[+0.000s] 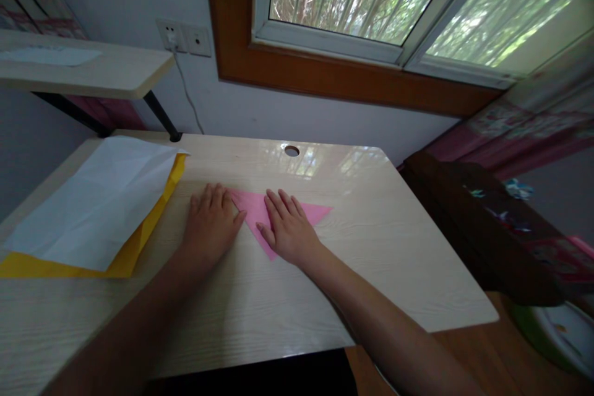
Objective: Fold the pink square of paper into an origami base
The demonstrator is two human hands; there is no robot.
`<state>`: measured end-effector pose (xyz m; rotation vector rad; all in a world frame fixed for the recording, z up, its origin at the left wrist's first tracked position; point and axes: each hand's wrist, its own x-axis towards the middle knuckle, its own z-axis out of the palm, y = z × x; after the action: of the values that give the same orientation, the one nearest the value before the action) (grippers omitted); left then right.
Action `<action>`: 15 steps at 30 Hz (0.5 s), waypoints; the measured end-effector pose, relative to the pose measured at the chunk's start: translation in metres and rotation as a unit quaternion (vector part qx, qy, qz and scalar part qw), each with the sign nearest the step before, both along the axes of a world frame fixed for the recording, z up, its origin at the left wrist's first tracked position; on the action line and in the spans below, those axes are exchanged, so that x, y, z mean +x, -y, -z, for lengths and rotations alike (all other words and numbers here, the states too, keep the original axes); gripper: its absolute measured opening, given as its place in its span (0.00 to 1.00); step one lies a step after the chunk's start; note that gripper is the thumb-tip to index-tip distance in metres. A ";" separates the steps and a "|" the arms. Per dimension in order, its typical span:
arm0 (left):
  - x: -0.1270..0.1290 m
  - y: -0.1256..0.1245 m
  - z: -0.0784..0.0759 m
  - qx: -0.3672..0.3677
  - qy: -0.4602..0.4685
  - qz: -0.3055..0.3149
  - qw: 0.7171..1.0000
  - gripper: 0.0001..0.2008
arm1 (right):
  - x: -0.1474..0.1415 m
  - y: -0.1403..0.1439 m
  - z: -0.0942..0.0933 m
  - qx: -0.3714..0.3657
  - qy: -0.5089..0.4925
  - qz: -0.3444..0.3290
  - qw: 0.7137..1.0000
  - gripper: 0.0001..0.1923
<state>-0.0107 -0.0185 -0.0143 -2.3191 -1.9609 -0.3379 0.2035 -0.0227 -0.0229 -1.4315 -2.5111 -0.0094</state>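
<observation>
Resting the right hand (291, 232) palm down on a triangular pink paper (253, 205), with its fingers slightly apart and its thumb sticking out toward the left. Laying the left hand (211, 223) palm down at the paper's left corner, with its fingers close together and its thumb reaching to the paper's slanting side. Having the paper lying flat near the middle of the table surface (394, 229), somewhat closer to the far edge, with one corner pointing toward the near edge and another toward the right edge. Having a creased white sheet (102, 198) lying over a yellow sheet (145, 223) toward the left edge. Facing a round hole (292, 151) just inside the far edge, with a raised shelf (83, 68) standing at the far left corner.
</observation>
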 end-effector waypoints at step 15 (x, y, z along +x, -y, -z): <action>-0.034 -0.038 0.022 0.086 0.052 0.033 0.994 0.21 | 0.003 0.001 -0.001 -0.007 -0.005 -0.007 1.000 0.34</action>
<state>-0.0449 0.0193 -0.0365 -2.3019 -1.8200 -0.6190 0.2068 -0.0235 -0.0216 -1.4171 -2.5182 0.0186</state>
